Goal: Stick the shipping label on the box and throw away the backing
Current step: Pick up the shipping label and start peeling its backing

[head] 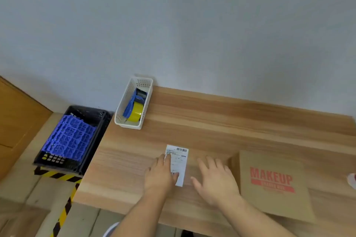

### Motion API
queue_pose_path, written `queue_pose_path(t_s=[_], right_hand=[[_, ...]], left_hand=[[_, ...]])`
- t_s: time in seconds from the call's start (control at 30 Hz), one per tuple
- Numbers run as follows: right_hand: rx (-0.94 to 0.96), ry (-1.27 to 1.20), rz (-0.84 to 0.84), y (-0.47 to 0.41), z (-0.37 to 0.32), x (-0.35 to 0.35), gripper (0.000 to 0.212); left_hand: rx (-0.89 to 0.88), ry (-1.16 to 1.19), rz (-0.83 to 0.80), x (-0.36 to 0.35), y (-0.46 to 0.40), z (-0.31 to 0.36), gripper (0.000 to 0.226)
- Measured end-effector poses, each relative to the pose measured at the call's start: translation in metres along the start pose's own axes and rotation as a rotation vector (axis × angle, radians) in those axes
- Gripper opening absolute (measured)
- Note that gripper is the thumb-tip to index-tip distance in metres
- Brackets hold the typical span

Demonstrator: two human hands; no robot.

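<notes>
A white shipping label (180,161) with a barcode lies flat on the wooden table (212,121), near the front edge. My left hand (160,175) rests palm down on the label's left side, fingers spread over it. Just right of the label, my right hand (215,179) lies flat on the table with fingers apart and nothing in it. A brown cardboard box (273,184) printed with red "MAKEUP" lettering sits flat to the right of my right hand.
A white plastic basket (133,102) holding a blue tape dispenser with yellow tape stands at the table's back left. A black crate (75,138) with blue plastic grids sits on the floor left of the table. Yellow-black hazard tape (63,211) marks the floor.
</notes>
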State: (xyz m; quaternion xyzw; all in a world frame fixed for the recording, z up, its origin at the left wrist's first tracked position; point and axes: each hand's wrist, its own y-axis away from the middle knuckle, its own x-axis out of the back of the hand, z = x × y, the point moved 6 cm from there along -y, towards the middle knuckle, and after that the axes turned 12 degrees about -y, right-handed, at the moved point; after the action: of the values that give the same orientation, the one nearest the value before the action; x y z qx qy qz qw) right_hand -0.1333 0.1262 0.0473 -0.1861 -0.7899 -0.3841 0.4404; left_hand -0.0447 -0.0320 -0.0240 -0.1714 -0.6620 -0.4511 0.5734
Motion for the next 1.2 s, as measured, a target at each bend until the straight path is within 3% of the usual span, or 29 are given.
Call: queue_pose_path(t_s=[0.1, 0.33, 0.47, 0.73, 0.97, 1.1, 1.2], right_hand=[[-0.02, 0.0, -0.029, -0.003, 0.002, -0.02, 0.072], [-0.004, 0.023, -0.036, -0.01, 0.013, -0.046, 0.068], [-0.026, 0.01, -0.043, -0.014, 0.024, -0.05, 0.066], [-0.057, -0.048, -0.06, -0.024, 0.019, -0.05, 0.066], [-0.113, -0.098, -0.045, -0.031, 0.015, -0.034, 0.068], [-0.199, -0.342, -0.036, -0.033, 0.015, -0.016, 0.057], [-0.254, -0.742, -0.02, -0.032, 0.014, -0.002, 0.047]], left_hand=[[-0.029, -0.029, -0.102, -0.027, -0.007, 0.004, 0.085], [-0.069, 0.033, -0.043, -0.081, -0.014, 0.006, 0.088], [-0.072, 0.102, 0.06, -0.092, -0.008, 0.005, 0.078], [-0.032, 0.236, 0.026, -0.081, -0.007, 0.001, 0.053], [-0.003, 0.432, 0.139, -0.055, -0.008, 0.007, 0.046], [-0.068, 0.478, 0.208, -0.027, -0.003, 0.024, 0.046], [-0.12, 0.475, 0.239, -0.006, 0.002, 0.036, 0.047]])
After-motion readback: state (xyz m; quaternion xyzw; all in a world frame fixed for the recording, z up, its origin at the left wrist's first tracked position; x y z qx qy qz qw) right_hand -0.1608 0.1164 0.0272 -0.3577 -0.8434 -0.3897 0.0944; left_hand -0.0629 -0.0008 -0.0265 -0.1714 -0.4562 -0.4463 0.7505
